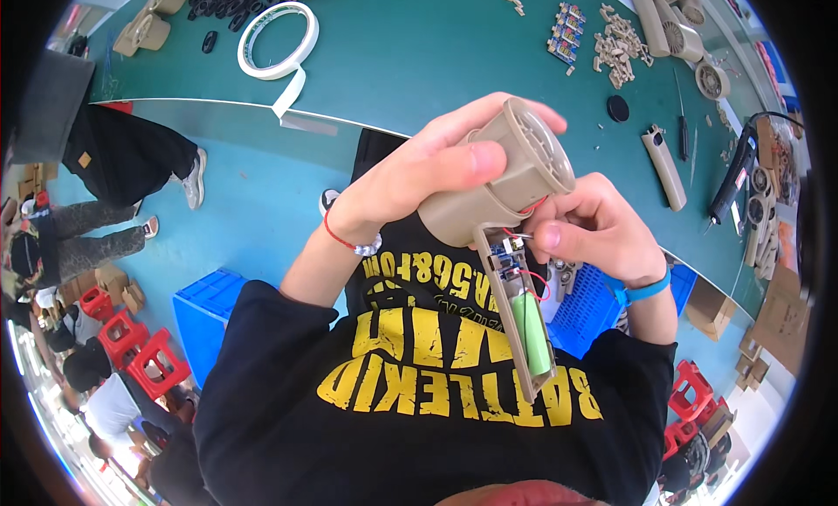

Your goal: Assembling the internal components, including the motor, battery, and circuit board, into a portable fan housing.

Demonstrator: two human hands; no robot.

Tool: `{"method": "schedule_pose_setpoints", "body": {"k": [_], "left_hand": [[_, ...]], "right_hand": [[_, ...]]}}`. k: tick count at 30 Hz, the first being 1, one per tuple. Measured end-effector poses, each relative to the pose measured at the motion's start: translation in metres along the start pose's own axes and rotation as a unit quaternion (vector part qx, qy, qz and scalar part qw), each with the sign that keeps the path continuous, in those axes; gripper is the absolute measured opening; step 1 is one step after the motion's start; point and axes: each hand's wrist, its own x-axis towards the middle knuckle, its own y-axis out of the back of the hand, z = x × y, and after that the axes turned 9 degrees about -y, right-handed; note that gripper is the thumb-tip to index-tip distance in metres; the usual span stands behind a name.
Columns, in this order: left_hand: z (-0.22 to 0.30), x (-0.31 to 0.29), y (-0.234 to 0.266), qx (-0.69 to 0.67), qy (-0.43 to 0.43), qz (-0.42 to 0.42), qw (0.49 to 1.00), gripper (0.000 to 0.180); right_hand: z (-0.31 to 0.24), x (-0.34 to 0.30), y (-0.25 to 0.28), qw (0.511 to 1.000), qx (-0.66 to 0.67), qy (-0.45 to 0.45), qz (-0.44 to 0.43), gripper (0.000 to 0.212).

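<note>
My left hand point(436, 161) is wrapped round the head of a beige handheld fan point(463, 214), tilted in front of my chest. The fan's handle is uncovered, showing a green battery cell point(531, 331), a small blue circuit board point(506, 257) and thin red wires point(543, 288). At the top of the handle, beside the board, my right hand point(598, 231) has thumb and fingers pinched together. Something thin shows at those fingertips, close to the red wires; its kind is too small to tell.
On the green table point(393, 52) lie a tape roll point(247, 48), small beige parts point(620, 48), circuit boards point(567, 30), a beige handle cover point(665, 168), a screwdriver point(683, 131) and a black corded tool point(735, 174). Blue crates point(205, 310) stand below; other people are at left.
</note>
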Motion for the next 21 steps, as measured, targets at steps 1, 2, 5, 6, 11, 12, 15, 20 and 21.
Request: {"method": "schedule_pose_setpoints", "body": {"k": [1,2,5,6,11,12,15,20,21], "left_hand": [[0.0,0.0,-0.001,0.001,0.001,-0.001,1.0,0.062],[-0.001,0.0,-0.002,-0.024,0.0,0.004,1.0,0.065],[-0.006,-0.003,-0.002,-0.056,0.0,0.013,0.998,0.068],[-0.008,-0.004,-0.001,-0.063,0.001,0.019,0.998,0.068],[-0.011,-0.007,-0.001,-0.049,-0.026,0.029,0.998,0.068],[-0.01,-0.007,-0.001,-0.033,-0.031,0.03,0.999,0.069],[-0.015,-0.01,0.0,-0.048,-0.015,0.051,0.997,0.071],[-0.009,-0.021,-0.009,-0.003,0.002,0.045,0.999,0.07],[-0.009,-0.023,-0.011,-0.008,0.012,0.043,0.999,0.069]], "right_hand": [[0.0,0.001,0.0,1.0,0.004,0.0,0.007,0.026],[0.002,0.002,0.002,1.0,0.005,0.001,0.007,0.026],[0.007,0.003,0.007,1.0,-0.014,-0.021,-0.006,0.031],[0.008,0.004,0.006,1.0,-0.004,-0.005,-0.006,0.03],[0.013,0.006,0.002,0.999,-0.02,0.047,-0.012,0.026],[0.013,0.006,0.001,0.997,-0.027,0.066,-0.007,0.025],[0.014,0.007,0.002,0.995,-0.04,0.095,0.0,0.024],[0.02,0.005,0.007,0.986,-0.124,0.105,-0.045,0.024],[0.021,0.004,0.008,0.986,-0.122,0.102,-0.047,0.024]]}}
